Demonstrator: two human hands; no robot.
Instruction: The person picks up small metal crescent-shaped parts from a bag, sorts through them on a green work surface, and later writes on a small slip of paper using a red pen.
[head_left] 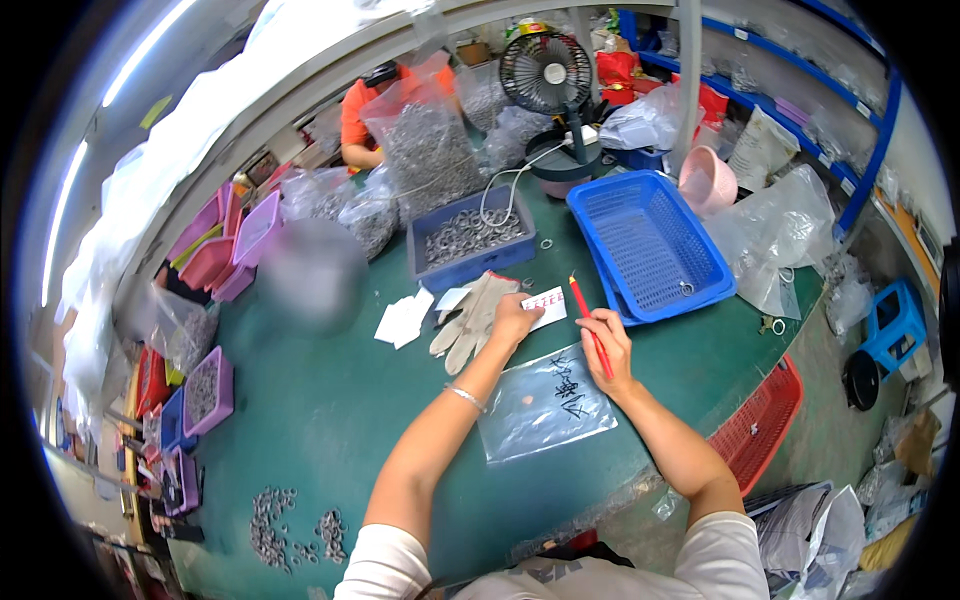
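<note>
currently the left hand (515, 318) holds a small white paper slip with red marks (546, 308), just beside an off-white fabric glove (478, 318); the right hand (608, 345) grips a slim red pen (590, 325). loosened left fingers could let the slip slide or crease.

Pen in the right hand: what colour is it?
Mostly red; the pen in the right hand shows best in the head view.

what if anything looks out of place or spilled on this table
Possibly: loose grey rings lie in clusters straight on the green table, whereas many others fill the blue-grey bin, and a lone ring sits beside it. That one looks strayed; the clusters may be deliberate.
</note>
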